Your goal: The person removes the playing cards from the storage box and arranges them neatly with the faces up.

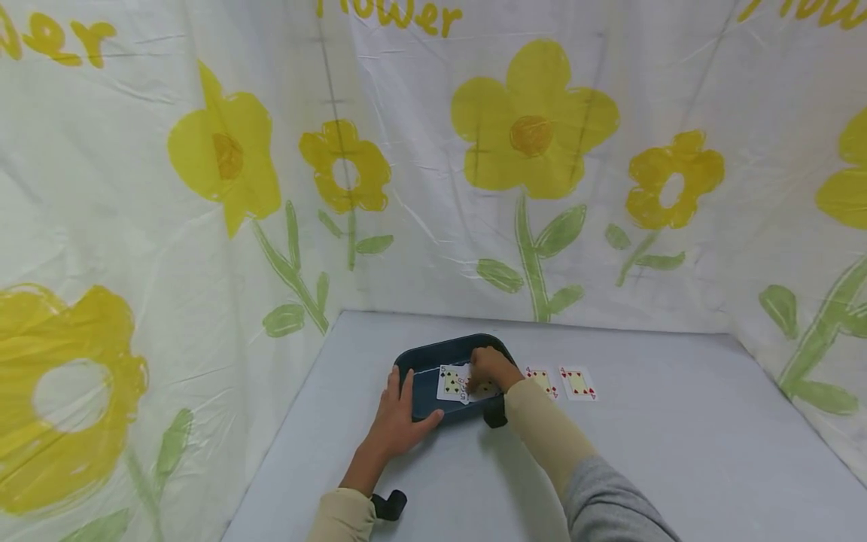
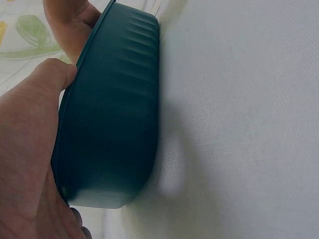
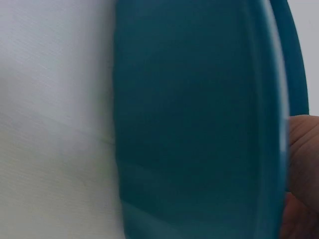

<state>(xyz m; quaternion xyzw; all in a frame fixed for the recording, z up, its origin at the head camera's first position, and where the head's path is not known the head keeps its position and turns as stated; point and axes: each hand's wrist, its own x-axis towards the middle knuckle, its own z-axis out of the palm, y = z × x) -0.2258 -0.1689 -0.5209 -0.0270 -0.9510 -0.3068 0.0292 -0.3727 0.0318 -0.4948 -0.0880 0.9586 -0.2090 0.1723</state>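
Note:
A dark teal plastic tray (image 1: 425, 388) stands on the table, playing cards overlapping inside it. My left hand (image 1: 393, 421) holds its near left corner, thumb (image 2: 65, 74) on the near rim and fingers along the left side. Inside the tray, a black-suited five card (image 1: 448, 382) lies face up. My right hand (image 1: 493, 367) reaches over the near right rim, its curled fingers pinching a playing card (image 1: 485, 389) beside the five; the fingertips are partly hidden. In the right wrist view, the tray wall (image 3: 199, 119) covers most of the work.
Two red four cards lie face up right of the tray: one (image 1: 540, 376) partly behind my right sleeve, the other (image 1: 578, 383) farther right. A white table (image 1: 677, 452) spreads around them. White sheets (image 1: 420, 248) painted with yellow flowers hang behind and at the sides.

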